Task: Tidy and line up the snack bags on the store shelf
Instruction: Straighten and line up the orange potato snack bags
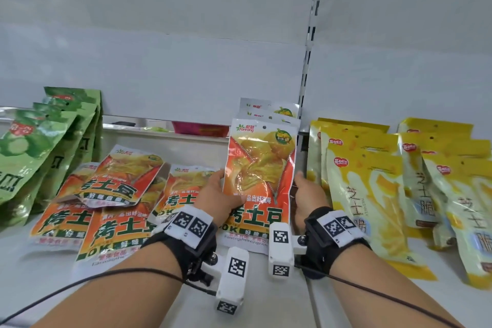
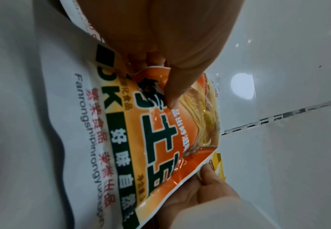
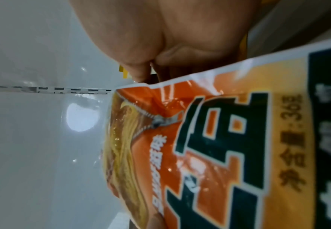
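I hold an orange potato-snack bag (image 1: 260, 168) upright at the middle of the shelf, one hand on each side edge. My left hand (image 1: 221, 184) pinches its left edge; in the left wrist view the thumb (image 2: 171, 94) presses on the bag's front (image 2: 156, 139) and the fingers are hidden behind it. My right hand (image 1: 300, 183) grips the right edge, with its thumb (image 3: 139, 72) at the border of the bag (image 3: 219, 139). Two more bags of the same kind (image 1: 269, 109) stand upright right behind it. Several loose orange bags (image 1: 119, 181) lie flat and overlapping to the left.
Green bags (image 1: 40, 146) lean in a row at the far left. Yellow bags (image 1: 367, 194) lean in two rows on the right, close to my right hand. The white back wall has a slotted upright (image 1: 306, 69). The shelf's white front strip (image 1: 266, 301) lies under my wrists.
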Tool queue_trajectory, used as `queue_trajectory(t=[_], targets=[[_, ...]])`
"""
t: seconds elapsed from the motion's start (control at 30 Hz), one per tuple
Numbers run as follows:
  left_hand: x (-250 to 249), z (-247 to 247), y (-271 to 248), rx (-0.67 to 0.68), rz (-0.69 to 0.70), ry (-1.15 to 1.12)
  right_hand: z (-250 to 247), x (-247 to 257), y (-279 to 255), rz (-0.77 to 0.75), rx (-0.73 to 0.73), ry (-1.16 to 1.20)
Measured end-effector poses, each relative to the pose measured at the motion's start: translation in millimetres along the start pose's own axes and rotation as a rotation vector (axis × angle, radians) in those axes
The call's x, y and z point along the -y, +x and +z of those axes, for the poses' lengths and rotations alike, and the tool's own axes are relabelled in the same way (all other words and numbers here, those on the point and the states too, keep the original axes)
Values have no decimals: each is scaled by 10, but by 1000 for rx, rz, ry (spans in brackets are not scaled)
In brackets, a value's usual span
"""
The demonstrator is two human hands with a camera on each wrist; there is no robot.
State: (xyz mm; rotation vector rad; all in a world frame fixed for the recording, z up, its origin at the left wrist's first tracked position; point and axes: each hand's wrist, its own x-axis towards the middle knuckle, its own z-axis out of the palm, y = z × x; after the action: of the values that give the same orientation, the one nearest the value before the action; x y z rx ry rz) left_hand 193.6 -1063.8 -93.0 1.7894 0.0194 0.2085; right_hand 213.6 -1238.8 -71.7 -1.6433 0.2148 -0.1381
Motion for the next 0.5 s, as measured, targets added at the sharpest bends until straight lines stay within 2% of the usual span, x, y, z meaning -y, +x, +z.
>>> queue_trajectory(t=[0.1, 0.17, 0.3, 0.5], targets=[[1, 4, 4, 6, 0, 78, 25, -18, 33, 81, 50, 70], [-4, 16, -19, -1, -5, 142, 24, 1, 40, 80, 86, 66], [-6, 37, -45, -40, -3, 206, -8, 67, 46, -21, 66, 45], [-40, 42, -96, -79, -3, 161, -37, 141, 8, -109, -21, -10]])
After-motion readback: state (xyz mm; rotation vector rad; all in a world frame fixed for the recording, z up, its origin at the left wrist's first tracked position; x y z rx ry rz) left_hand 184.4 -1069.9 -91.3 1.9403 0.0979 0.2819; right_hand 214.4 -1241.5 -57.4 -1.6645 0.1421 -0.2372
